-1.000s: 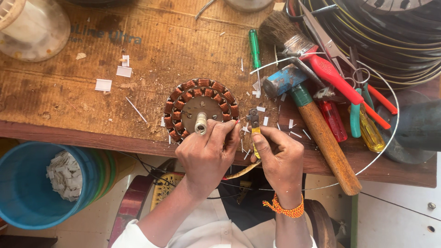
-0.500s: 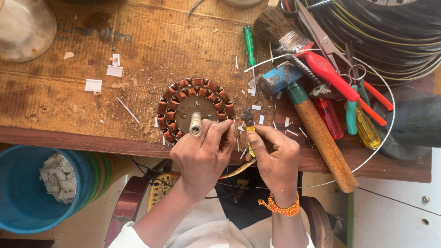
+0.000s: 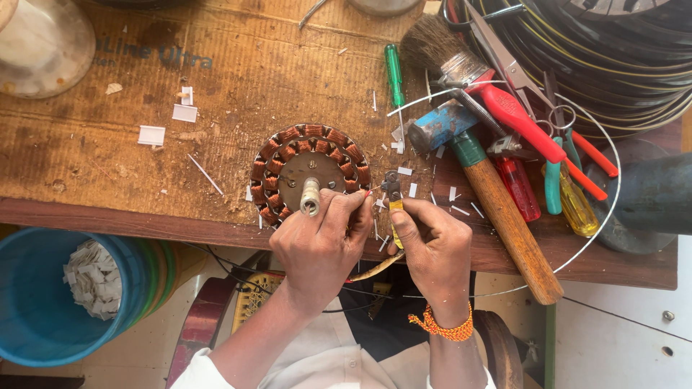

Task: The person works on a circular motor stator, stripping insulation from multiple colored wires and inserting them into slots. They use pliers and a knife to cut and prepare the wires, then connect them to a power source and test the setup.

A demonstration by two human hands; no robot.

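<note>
The round stator [image 3: 310, 173], ringed with copper-coloured windings and carrying a metal shaft at its centre, lay flat near the front edge of the wooden bench [image 3: 108, 144], where it had also lain in both earlier frames. The left hand [image 3: 321, 248] was curled closed against the stator's near rim, its fingertips pinched on something at the winding by the right side; what they pinched was too small to tell. The right hand [image 3: 432, 248] was closed around the yellow handles of small pliers [image 3: 393, 191], whose dark head pointed at the same spot on the rim, just beside the left fingertips. Compared with a second before, the two hands had drawn closer together and the pliers' head stood nearer the stator; half a second before, the hands were already about as close as now. An orange thread bracelet [image 3: 441, 328] circled the right wrist.

To the right of the stator a wooden-handled hammer [image 3: 497, 209] lay slanted, with a paintbrush [image 3: 443, 50], a green screwdriver [image 3: 394, 72], red-handled cutters [image 3: 526, 119] and coils of cable [image 3: 620, 50] beyond it, all unmoved. Small white paper strips [image 3: 151, 135] were scattered over the bench. Below the bench's left end stood a blue bucket [image 3: 43, 324] holding white scraps.
</note>
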